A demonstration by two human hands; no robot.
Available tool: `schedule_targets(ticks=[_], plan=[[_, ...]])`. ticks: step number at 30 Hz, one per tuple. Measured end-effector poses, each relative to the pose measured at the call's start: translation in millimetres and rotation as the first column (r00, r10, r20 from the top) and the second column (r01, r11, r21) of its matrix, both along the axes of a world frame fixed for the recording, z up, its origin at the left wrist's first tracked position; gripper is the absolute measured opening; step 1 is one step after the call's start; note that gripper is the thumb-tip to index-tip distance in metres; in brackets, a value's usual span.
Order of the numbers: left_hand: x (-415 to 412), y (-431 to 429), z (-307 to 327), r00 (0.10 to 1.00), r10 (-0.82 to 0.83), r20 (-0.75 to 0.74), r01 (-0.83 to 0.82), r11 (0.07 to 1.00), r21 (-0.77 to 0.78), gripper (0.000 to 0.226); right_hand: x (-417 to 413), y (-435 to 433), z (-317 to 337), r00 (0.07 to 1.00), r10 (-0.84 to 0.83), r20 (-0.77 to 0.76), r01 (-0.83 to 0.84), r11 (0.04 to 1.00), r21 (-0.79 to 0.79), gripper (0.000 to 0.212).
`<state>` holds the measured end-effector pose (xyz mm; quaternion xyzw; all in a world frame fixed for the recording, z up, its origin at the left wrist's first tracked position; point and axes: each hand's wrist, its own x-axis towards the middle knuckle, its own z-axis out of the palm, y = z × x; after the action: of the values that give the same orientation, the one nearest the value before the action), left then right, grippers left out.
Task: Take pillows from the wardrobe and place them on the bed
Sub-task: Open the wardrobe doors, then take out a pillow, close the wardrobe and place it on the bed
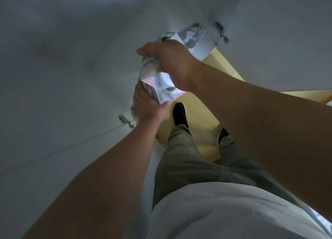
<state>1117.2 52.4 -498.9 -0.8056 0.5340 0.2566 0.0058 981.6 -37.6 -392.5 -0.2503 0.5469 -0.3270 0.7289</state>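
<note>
Floral pillow (162,85), gripped by both hands.
Right hand (172,62) clamps its upper edge, left hand (147,106) its lower; yellow floor (199,116) beneath.

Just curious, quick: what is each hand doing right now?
Left hand: closed on the lower end of the floral pillow.
Right hand: closed on the same pillow's upper part.

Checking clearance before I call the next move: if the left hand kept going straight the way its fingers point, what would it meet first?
The left hand already grips the floral pillow, so the pillow comes first. Beyond it sits the right hand, though depth is unclear.
</note>
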Motion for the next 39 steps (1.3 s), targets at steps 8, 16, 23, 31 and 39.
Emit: schedule_targets(ticks=[8,16,23,31,39], plan=[[-24,48,64,0.995,0.047,0.090,-0.059,0.988,0.140,0.153,-35,17,100,0.989,-0.034,0.144,0.045,0.996,-0.073,0.014],[-43,74,111,0.978,0.202,-0.054,-0.193,0.971,0.142,0.047,-60,63,160,0.989,0.141,0.053,-0.129,0.976,-0.177,0.040],[-85,53,214,0.957,0.106,-0.270,-0.133,0.988,-0.083,0.025,-136,74,208,0.986,0.055,0.155,-0.013,0.966,-0.260,0.023],[-104,45,299,0.966,-0.046,-0.255,0.009,0.989,-0.147,0.016,-156,124,170,0.978,-0.104,-0.179,0.140,0.970,0.198,0.022],[-102,67,359,0.885,0.005,-0.466,-0.089,0.983,-0.158,0.010,-112,146,176,0.943,-0.313,0.115,0.289,0.939,0.186,0.022]])
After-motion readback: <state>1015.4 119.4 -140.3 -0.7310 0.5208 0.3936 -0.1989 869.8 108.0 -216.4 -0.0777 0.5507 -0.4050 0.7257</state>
